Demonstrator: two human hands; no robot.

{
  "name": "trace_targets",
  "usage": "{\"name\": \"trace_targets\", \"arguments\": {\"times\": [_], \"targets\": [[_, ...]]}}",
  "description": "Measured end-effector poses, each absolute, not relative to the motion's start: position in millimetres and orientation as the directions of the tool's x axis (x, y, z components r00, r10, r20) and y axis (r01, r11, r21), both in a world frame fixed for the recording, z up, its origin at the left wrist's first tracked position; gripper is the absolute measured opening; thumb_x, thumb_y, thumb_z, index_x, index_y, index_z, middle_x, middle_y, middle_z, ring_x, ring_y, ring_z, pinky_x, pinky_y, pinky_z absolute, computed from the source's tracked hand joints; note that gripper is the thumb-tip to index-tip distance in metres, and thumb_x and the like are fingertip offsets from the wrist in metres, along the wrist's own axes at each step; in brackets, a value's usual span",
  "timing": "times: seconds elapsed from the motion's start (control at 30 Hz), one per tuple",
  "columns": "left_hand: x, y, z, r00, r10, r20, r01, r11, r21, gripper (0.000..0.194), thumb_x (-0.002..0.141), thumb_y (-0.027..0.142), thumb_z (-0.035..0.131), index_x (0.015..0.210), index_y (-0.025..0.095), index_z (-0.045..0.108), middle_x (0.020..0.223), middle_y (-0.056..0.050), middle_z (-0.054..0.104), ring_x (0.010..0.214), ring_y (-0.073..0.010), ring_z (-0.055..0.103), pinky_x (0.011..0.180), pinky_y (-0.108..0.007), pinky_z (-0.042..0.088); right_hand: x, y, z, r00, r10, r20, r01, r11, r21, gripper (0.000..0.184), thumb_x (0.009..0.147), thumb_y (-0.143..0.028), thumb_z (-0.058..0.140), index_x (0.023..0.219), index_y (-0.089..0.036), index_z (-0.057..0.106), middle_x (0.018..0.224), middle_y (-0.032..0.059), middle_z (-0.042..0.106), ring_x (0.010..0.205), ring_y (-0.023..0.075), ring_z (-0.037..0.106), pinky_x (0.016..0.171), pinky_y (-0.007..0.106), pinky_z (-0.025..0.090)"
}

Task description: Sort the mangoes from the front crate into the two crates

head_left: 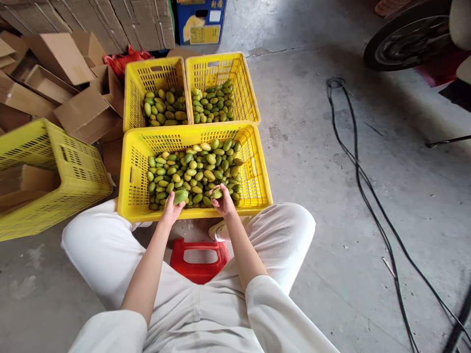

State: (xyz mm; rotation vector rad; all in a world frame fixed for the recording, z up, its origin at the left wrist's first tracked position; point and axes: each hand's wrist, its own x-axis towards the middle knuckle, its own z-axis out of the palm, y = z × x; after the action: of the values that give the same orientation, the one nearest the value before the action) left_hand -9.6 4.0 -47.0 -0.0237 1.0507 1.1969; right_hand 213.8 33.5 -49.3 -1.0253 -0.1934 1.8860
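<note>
My left hand (171, 211) grips a large green oval fruit (180, 196), mango-like in shape, above the near edge of the front yellow crate (195, 214). To its right, my right hand (225, 205) has its fingers closed round a smaller, darker green oval fruit (217, 193). Beneath and beyond both hands, the front crate holds many loose green and yellowish oval fruits (191, 171). Behind it stand two more yellow crates side by side, the back left crate (133, 98) and the back right crate (246, 90), both with similar fruit inside.
A yellow crate (79, 164) with cardboard in it stands at the left, near a heap of cardboard boxes (61, 56). A red plastic stool (198, 271) shows between my legs. Black cable (358, 169) lies on the floor at right, below a vehicle wheel (408, 39).
</note>
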Motion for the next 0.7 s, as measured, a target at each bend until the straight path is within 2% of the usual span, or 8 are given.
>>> {"name": "trace_targets", "arguments": {"times": [0.1, 0.17, 0.3, 0.37, 0.43, 0.53, 0.63, 0.7], "targets": [[-6, 7, -44, -0.094, 0.722, -0.686, -0.764, 0.389, 0.514, 0.042, 0.095, 0.06, 0.08, 0.085, 0.02, 0.071, 0.067, 0.0, 0.065, 0.052, -0.0087, 0.049, 0.051, -0.022, 0.046, 214, 33, -49, -0.204, 0.795, -0.571, -0.625, -0.555, -0.549, 0.057, 0.081, -0.076, 0.081, 0.076, -0.024, 0.057, 0.057, -0.001, 0.064, 0.038, 0.0068, 0.037, 0.036, 0.019, 0.026], [-4, 9, -40, -0.12, 0.693, -0.711, -0.769, 0.388, 0.508, 0.043, 0.097, 0.061, 0.077, 0.088, 0.019, 0.071, 0.071, -0.003, 0.069, 0.055, -0.0103, 0.057, 0.053, -0.022, 0.051, 213, 33, -49, -0.21, 0.779, -0.591, -0.623, -0.573, -0.533, 0.06, 0.084, -0.078, 0.076, 0.071, -0.023, 0.057, 0.052, 0.0002, 0.059, 0.041, 0.01, 0.044, 0.038, 0.02, 0.03], [-3, 10, -34, -0.088, 0.607, -0.79, -0.784, 0.447, 0.43, 0.039, 0.097, 0.055, 0.078, 0.096, 0.017, 0.071, 0.082, -0.008, 0.076, 0.078, -0.0203, 0.077, 0.072, -0.03, 0.065, 214, 35, -53, -0.175, 0.779, -0.602, -0.7, -0.528, -0.48, 0.049, 0.084, -0.062, 0.08, 0.068, -0.024, 0.053, 0.067, 0.0036, 0.067, 0.058, 0.0143, 0.061, 0.047, 0.022, 0.047], [-3, 9, -33, -0.086, 0.605, -0.791, -0.791, 0.441, 0.423, 0.035, 0.092, 0.048, 0.085, 0.097, 0.018, 0.069, 0.082, -0.005, 0.076, 0.082, -0.0216, 0.079, 0.077, -0.033, 0.066, 215, 35, -55, -0.15, 0.792, -0.592, -0.732, -0.491, -0.472, 0.043, 0.08, -0.049, 0.085, 0.072, -0.024, 0.051, 0.078, 0.0022, 0.071, 0.059, 0.0121, 0.06, 0.049, 0.022, 0.049], [-4, 8, -31, -0.1, 0.627, -0.772, -0.796, 0.416, 0.441, 0.035, 0.087, 0.043, 0.091, 0.095, 0.02, 0.067, 0.079, -0.001, 0.074, 0.077, -0.0188, 0.078, 0.074, -0.03, 0.065, 216, 35, -57, -0.138, 0.798, -0.587, -0.743, -0.475, -0.472, 0.04, 0.077, -0.042, 0.089, 0.079, -0.025, 0.052, 0.079, -0.0021, 0.07, 0.052, 0.0082, 0.05, 0.043, 0.02, 0.043], [-3, 9, -29, -0.075, 0.652, -0.754, -0.793, 0.42, 0.442, 0.035, 0.088, 0.046, 0.09, 0.097, 0.02, 0.068, 0.074, 0.001, 0.069, 0.064, -0.0133, 0.069, 0.061, -0.024, 0.058, 217, 35, -60, -0.129, 0.806, -0.578, -0.736, -0.468, -0.488, 0.043, 0.077, -0.044, 0.092, 0.089, -0.027, 0.054, 0.078, -0.007, 0.064, 0.046, 0.0049, 0.04, 0.039, 0.017, 0.033], [0, 11, -26, -0.046, 0.651, -0.758, -0.787, 0.443, 0.429, 0.036, 0.094, 0.054, 0.083, 0.1, 0.021, 0.068, 0.074, 0.001, 0.066, 0.055, -0.0101, 0.058, 0.053, -0.022, 0.049, 215, 35, -62, -0.063, 0.811, -0.581, -0.718, -0.442, -0.538, 0.046, 0.078, -0.048, 0.093, 0.092, -0.027, 0.053, 0.084, -0.0067, 0.063, 0.057, 0.0061, 0.054, 0.044, 0.016, 0.038], [1, 13, -24, -0.052, 0.645, -0.762, -0.785, 0.445, 0.43, 0.035, 0.097, 0.055, 0.08, 0.104, 0.023, 0.067, 0.078, 0.0, 0.067, 0.055, -0.0099, 0.055, 0.052, -0.022, 0.045, 213, 34, -63, -0.009, 0.802, -0.598, -0.718, -0.422, -0.554, 0.046, 0.074, -0.041, 0.094, 0.095, -0.028, 0.055, 0.089, -0.0066, 0.065, 0.069, 0.0088, 0.065, 0.051, 0.017, 0.047]]}}
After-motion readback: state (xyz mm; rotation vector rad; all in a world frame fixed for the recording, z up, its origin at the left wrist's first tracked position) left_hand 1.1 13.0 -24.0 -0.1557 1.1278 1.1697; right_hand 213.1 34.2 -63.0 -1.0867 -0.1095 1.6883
